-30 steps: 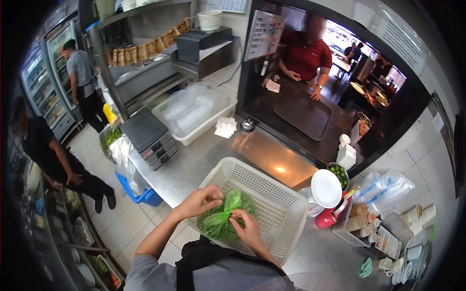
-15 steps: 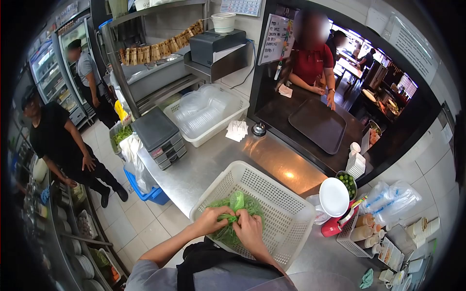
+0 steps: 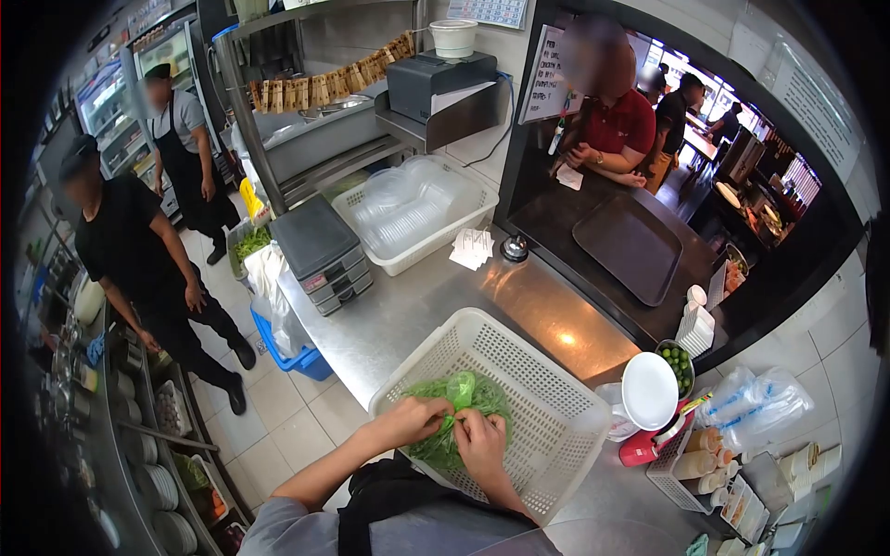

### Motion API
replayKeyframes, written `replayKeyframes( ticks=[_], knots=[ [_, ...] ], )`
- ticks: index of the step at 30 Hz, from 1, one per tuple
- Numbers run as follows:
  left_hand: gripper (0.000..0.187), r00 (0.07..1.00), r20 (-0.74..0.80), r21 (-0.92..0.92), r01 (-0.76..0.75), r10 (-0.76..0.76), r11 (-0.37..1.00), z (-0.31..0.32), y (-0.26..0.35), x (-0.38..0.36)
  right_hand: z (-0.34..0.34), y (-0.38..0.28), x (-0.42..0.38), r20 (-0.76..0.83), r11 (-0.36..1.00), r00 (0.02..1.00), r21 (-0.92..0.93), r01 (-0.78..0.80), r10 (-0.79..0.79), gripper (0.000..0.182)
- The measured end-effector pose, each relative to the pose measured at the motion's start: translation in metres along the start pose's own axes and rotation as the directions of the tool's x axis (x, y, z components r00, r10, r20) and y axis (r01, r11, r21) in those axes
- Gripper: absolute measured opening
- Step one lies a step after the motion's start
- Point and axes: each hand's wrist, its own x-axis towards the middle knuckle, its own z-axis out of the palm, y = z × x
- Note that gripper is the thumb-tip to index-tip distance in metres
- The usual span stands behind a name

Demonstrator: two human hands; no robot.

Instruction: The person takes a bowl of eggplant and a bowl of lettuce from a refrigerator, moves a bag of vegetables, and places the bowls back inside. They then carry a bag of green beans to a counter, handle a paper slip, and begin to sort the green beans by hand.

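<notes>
Head view: the filled green plastic bag (image 3: pixel 436 452) sits at the near left end of the white basket (image 3: pixel 556 428), its gathered neck pinched in the fingertips of both the left hand (image 3: pixel 417 420) and the right hand (image 3: pixel 482 442), held close together. The left forearm (image 3: pixel 338 465) slants in from the near left, the right forearm (image 3: pixel 508 491) from the near side, fingers of both hands curled inward. Beyond the basket, paper slips (image 3: pixel 472 248) and a bell (image 3: pixel 514 247) rest on the tabletop (image 3: pixel 357 338).
</notes>
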Motion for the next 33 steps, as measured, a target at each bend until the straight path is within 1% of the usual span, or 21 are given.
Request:
replayKeyframes(
  ticks=[4, 7, 10, 13, 20, 22, 23, 25, 28, 31, 33],
  knots=[
    [0.028, 0.999, 0.043, 0.033, -0.028, 0.027, 0.999, -0.007, 0.008, 0.001, 0.001, 0.0, -0.001, 0.015, 1.0, 1.0, 0.012, 0.005, -0.005, 0.013],
    [0.028, 0.988, 0.154, -0.048, -0.005, 0.013, 0.999, -0.009, -0.001, 0.006, 0.003, 0.003, -0.003, 0.014, 1.0, 1.0, 0.019, 0.013, -0.013, 0.012],
    [0.028, 0.983, 0.18, -0.106, -0.006, 0.025, 0.994, -0.014, 0.0, 0.007, 0.003, 0.002, -0.002, 0.009, 0.999, 1.0, 0.032, 0.001, -0.001, 0.012],
    [0.027, 0.984, 0.09, -0.124, -0.141, 0.152, 0.982, -0.009, -0.008, 0.006, 0.002, 0.003, -0.002, 0.01, 0.999, 1.0, 0.039, -0.013, 0.013, 0.012],
    [0.023, 0.992, 0.11, -0.118, -0.054, 0.067, 0.992, -0.009, -0.001, 0.008, 0.003, 0.003, 0.0, -0.007, 0.998, 1.0, 0.068, -0.009, 0.009, 0.013],
    [0.022, 0.992, 0.124, -0.126, -0.018, 0.034, 0.992, -0.008, 0.0, 0.01, 0.002, 0.002, -0.001, 0.022, 0.995, 0.999, 0.09, -0.041, 0.04, 0.013],
    [0.021, 0.991, 0.126, -0.125, -0.029, 0.045, 0.992, -0.007, -0.002, 0.011, 0.002, 0.002, -0.001, 0.036, 0.993, 0.998, 0.101, -0.057, 0.054, 0.013],
    [0.02, 0.989, 0.13, -0.121, -0.049, 0.065, 0.991, -0.004, -0.01, 0.011, 0.004, 0.003, -0.001, 0.013, 0.994, 0.999, 0.096, -0.052, 0.051, 0.012],
    [0.018, 0.981, 0.12, -0.144, -0.136, 0.154, 0.98, 0.001, -0.024, 0.006, 0.001, 0.003, 0.0, 0.026, 0.992, 0.998, 0.109, -0.064, 0.061, 0.012],
    [0.017, 0.999, 0.049, -0.324, 0.021, -0.006, 0.946, 0.001, -0.017, 0.0, 0.0, 0.003, 0.001, 0.041, 0.989, 0.996, 0.122, -0.079, 0.074, 0.012],
    [0.021, 0.998, 0.045, -0.349, 0.056, -0.043, 0.936, 0.002, -0.021, -0.002, -0.001, 0.002, 0.001, 0.04, 0.989, 0.997, 0.124, -0.077, 0.072, 0.011]
  ],
)
